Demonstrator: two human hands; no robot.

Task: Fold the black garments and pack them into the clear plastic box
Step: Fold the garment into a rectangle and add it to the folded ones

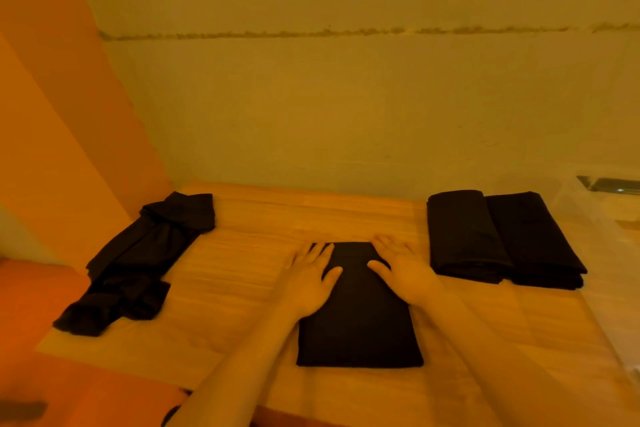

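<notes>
Hands, left [309, 279] and right [403, 267], flat on one folded garment [358, 322]; two folded [498, 239]; one unfolded [138, 260].

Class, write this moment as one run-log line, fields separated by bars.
stage: folding | left hand: flat on folded garment | right hand: flat on it | unfolded garment: left | folded pile: right

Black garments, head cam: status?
Left hand, right hand flat on folded black garment. Two folded black garments right; unfolded black garment left. Clear plastic box unobstructed.
</notes>
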